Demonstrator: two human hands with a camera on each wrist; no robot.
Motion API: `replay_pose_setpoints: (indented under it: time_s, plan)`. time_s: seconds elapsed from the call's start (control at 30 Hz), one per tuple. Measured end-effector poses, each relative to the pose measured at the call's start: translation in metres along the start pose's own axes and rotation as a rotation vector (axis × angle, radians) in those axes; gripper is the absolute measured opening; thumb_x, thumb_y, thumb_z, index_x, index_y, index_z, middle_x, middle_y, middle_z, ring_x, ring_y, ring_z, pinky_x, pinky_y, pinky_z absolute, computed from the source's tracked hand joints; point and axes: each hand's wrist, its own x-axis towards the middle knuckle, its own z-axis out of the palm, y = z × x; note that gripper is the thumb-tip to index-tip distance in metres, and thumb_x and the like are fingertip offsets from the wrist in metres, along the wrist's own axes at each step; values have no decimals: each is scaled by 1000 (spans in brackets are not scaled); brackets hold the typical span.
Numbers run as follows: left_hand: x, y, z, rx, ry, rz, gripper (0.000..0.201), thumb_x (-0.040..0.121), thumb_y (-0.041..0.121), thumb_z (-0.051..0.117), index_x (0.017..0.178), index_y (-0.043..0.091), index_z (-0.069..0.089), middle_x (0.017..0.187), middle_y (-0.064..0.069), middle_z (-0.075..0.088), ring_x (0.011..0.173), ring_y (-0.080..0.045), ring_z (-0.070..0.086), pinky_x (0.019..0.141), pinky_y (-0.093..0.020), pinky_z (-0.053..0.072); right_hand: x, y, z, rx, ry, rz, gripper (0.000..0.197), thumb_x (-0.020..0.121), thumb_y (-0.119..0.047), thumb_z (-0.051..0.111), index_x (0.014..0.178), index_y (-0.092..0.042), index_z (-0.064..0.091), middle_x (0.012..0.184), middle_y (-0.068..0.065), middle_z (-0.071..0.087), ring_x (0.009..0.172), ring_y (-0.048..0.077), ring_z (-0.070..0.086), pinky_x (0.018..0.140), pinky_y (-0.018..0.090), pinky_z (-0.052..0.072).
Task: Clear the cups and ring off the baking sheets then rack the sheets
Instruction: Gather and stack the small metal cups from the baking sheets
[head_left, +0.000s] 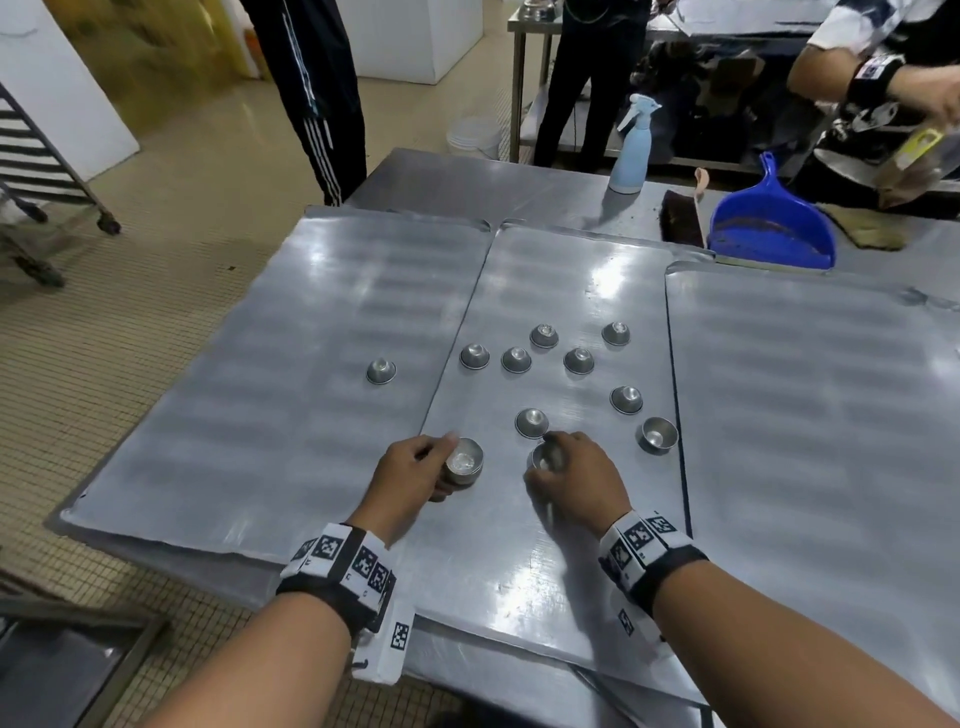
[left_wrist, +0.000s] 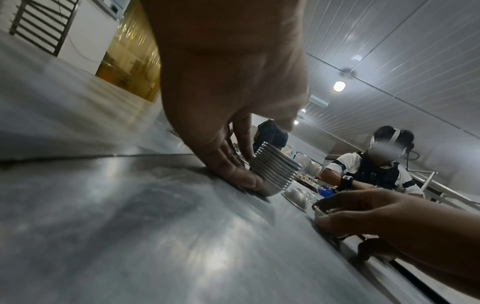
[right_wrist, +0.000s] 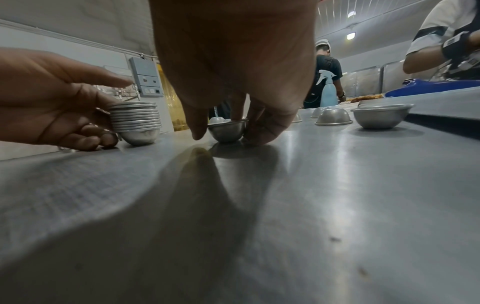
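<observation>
Three metal baking sheets lie side by side; the middle sheet (head_left: 545, 545) carries several small metal cups, most upside down. My left hand (head_left: 415, 467) grips a nested stack of cups (head_left: 464, 461) (left_wrist: 275, 170) (right_wrist: 135, 121) standing on the middle sheet near its left edge. My right hand (head_left: 566, 467) pinches a single upright cup (head_left: 545, 460) (right_wrist: 228, 130) that rests on the sheet. Another upright cup (head_left: 658, 434) (right_wrist: 381, 116) stands to the right. One upturned cup (head_left: 381, 371) sits alone on the left sheet (head_left: 234, 415). No ring shows.
A blue dustpan (head_left: 774, 218), a brush (head_left: 680, 215) and a light-blue spray bottle (head_left: 631, 150) stand at the table's far side. Other people stand beyond the table. A wheeled sheet rack (head_left: 41, 171) is on the floor at the far left.
</observation>
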Motion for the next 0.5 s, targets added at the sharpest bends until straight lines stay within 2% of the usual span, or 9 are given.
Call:
replay_pose_setpoints:
  time_s: [0.07, 0.13, 0.2, 0.3, 0.4, 0.5]
  plan:
    - [-5, 5, -1, -18, 22, -25, 47, 97, 48, 63, 93, 2, 72, 72, -9, 66, 65, -22, 67, 63, -33, 50, 1, 0, 0, 23, 0, -12, 44, 80, -36, 67, 122, -23, 61, 114, 3, 59, 107, 24, 57, 83, 31, 44]
    - [-11, 10, -5, -36, 76, -44, 51, 98, 50, 60, 98, 0, 70, 77, -8, 60, 67, -23, 57, 64, -34, 46, 2, 0, -1, 46, -6, -12, 46, 80, -36, 67, 123, -23, 61, 114, 3, 59, 107, 25, 57, 84, 32, 45]
    - [-17, 15, -14, -11, 141, -42, 42, 98, 46, 61, 93, 5, 71, 78, -6, 58, 66, -23, 55, 62, -34, 46, 3, 1, -1, 61, -12, -16, 46, 81, -37, 66, 124, -23, 60, 114, 3, 58, 108, 25, 57, 84, 33, 44]
    - [-25, 20, -27, 93, 183, -8, 30, 94, 38, 69, 85, 10, 71, 70, -4, 62, 66, -23, 58, 62, -37, 47, 2, 3, -1, 77, -18, -18, 47, 83, -37, 66, 127, -24, 59, 114, 3, 56, 109, 26, 56, 84, 34, 44]
    - [-23, 27, -41, 196, 240, 20, 18, 93, 27, 72, 87, 11, 72, 73, -6, 68, 65, -21, 62, 62, -32, 54, 1, 3, -2, 89, -19, -19, 47, 83, -37, 66, 128, -24, 59, 114, 3, 56, 110, 26, 55, 85, 34, 45]
    - [-7, 34, -59, 398, 252, 41, 15, 90, 31, 74, 93, 17, 71, 81, -2, 74, 71, -19, 71, 70, -31, 57, 1, 3, -2, 102, -20, -8, 48, 83, -37, 67, 128, -24, 59, 114, 2, 57, 109, 26, 57, 86, 34, 45]
